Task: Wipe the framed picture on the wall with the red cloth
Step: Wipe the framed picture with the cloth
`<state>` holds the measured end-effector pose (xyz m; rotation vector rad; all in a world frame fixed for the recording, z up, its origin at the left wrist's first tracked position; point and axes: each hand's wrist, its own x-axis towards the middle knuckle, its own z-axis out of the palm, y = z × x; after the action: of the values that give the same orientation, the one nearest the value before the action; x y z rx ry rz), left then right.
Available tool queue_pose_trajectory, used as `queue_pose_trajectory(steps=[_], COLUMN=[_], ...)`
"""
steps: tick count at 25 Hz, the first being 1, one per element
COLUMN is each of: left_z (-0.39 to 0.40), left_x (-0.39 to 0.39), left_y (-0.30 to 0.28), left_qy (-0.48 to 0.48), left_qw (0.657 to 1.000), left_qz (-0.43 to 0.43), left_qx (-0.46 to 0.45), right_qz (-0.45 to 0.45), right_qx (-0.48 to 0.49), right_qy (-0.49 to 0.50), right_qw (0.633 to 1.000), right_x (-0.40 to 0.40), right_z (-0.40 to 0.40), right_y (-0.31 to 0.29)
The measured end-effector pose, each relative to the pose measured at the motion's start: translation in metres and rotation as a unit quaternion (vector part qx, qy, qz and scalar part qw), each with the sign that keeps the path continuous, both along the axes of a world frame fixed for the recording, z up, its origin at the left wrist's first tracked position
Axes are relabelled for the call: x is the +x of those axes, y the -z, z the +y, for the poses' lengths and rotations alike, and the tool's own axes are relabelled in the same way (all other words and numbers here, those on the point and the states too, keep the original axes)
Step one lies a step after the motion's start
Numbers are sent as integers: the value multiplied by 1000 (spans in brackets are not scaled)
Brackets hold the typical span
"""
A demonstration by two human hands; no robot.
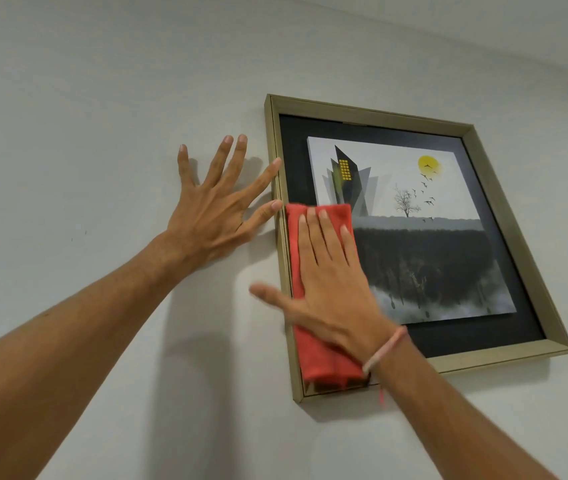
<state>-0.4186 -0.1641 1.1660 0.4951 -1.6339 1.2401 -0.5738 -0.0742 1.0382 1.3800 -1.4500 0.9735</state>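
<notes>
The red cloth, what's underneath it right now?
The folded red cloth lies flat against the left side of the gold-framed picture, pressed by the right hand. Its dark mat and print's lower-left corner are hidden beneath.

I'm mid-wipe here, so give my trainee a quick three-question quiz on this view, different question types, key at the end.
1. True or false: the right hand presses the red cloth flat on the picture.
2. Which part of the picture does the cloth cover? A) top right B) left side C) centre
3. Fill in: the left hand lies spread on the ___, fingertips at the frame edge.

Key: 1 true; 2 B; 3 wall.
</notes>
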Motion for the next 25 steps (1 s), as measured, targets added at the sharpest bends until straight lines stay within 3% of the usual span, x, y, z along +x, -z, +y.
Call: queue_pose_trajectory(steps=[3,5,9,13,16,22,25], left_z=[2,1,2,3,4,2,1], left_x=[1,1,0,0,1,0,2], left_y=[1,1,2,3,2,2,1], left_qy=[-10,-12,-1,6,4,-3,0], left_qw=[1000,1000,1000,1000,1000,1000,1000], left_qz=[-3,-1,-2,-6,-13,-19,-23], left_qx=[-4,0,14,20,19,14,20], right_qz=[7,8,-1,-24,-41,-25,-9], right_qx=[8,7,1,30,12,-35,-98], right_qy=[29,19,-40,-7,-7,26,38], right_qw=[1000,1000,999,999,999,999,994], right_x=[3,4,4,10,13,7,5], right_z=[4,4,5,5,2,-5,-15], right_y=[-39,-34,47,106,81,-31,-35])
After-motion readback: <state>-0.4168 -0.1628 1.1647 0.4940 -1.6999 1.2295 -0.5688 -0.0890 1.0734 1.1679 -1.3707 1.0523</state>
